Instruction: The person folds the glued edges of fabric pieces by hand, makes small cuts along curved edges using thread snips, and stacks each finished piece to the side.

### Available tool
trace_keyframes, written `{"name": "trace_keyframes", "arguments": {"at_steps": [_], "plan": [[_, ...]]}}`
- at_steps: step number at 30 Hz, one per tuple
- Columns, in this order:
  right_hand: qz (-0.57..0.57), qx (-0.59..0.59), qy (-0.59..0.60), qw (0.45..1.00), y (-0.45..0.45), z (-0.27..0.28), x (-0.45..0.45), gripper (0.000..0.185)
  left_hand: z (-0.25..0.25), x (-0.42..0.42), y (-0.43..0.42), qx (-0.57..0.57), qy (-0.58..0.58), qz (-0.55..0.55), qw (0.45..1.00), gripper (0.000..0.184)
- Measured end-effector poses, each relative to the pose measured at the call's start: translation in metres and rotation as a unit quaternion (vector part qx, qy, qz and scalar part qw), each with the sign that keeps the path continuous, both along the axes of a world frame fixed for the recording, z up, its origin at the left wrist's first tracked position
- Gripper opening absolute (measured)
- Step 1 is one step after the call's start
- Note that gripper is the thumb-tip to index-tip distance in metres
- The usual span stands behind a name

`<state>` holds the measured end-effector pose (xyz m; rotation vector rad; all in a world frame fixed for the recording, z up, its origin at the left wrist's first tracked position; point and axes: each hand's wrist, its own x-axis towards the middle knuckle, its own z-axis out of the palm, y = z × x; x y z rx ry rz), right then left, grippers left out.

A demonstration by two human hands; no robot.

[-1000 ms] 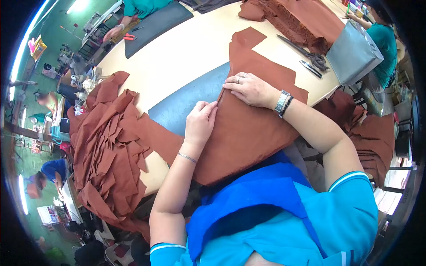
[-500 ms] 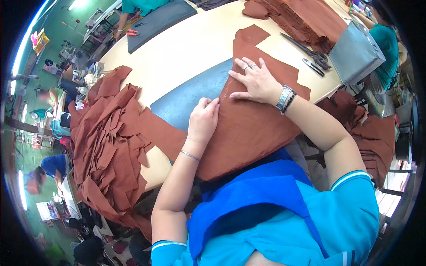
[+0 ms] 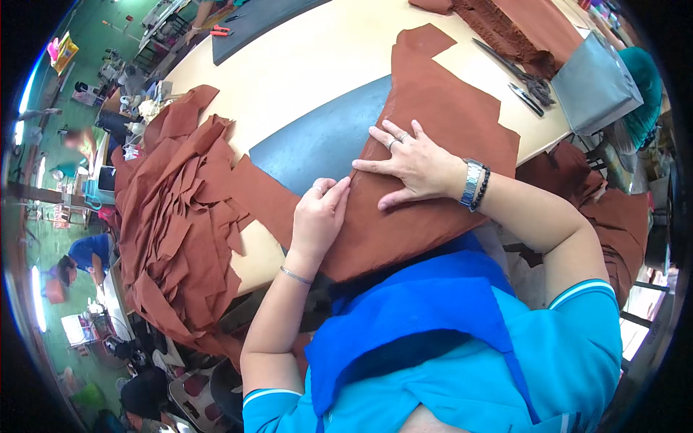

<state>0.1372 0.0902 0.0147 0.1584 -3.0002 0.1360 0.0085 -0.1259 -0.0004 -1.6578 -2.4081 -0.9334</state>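
Pinches edge of brown cloth (image 3: 447, 101) with left hand (image 3: 317, 216) | rests right hand (image 3: 422, 167) on cloth, spread apart

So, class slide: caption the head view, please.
Left hand at the edge of the brown cloth, right hand spread on top.

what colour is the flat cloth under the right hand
The cloth is reddish-brown, best seen in the head view.

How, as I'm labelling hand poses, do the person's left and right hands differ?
Pose: the left hand is bunched at the edge of the brown cloth, while the right hand is spread, palm down.
Wrist: the left wears a thin bracelet; the right wears a wide silvery band and a black beaded bracelet.
Both touch the brown cloth.
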Motion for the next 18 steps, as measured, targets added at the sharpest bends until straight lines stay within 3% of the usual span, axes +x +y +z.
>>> {"name": "trace_keyframes", "arguments": {"at_steps": [4,5,8,9,10,15,18], "plan": [[-0.064,0.011,0.007,0.998,0.006,-0.002,-0.001,0.079,-0.003,0.0,0.001,0.006,0.045,-0.008,0.999,0.016],[-0.1,0.049,0.077,0.991,0.01,-0.006,-0.002,0.076,-0.003,0.0,0.002,0.006,0.056,-0.01,0.998,0.016],[-0.014,-0.059,0.089,0.994,0.005,-0.002,-0.013,0.066,0.001,0.0,0.002,-0.003,0.028,-0.011,1.0,0.017],[0.052,-0.091,0.147,0.984,-0.006,-0.006,-0.017,0.057,0.003,-0.002,0.002,-0.008,0.017,-0.011,1.0,0.016],[0.059,-0.126,0.072,0.988,-0.018,-0.002,-0.012,0.058,0.006,-0.003,0.001,-0.013,0.005,-0.012,1.0,0.015],[0.056,-0.105,0.073,0.99,-0.027,-0.009,-0.009,0.064,0.022,-0.014,-0.016,-0.107,-0.086,0.013,0.99,0.018],[0.057,-0.057,0.056,0.995,-0.036,0.004,-0.007,0.068,0.028,-0.013,-0.023,-0.148,0.025,-0.004,0.989,0.018]]}}
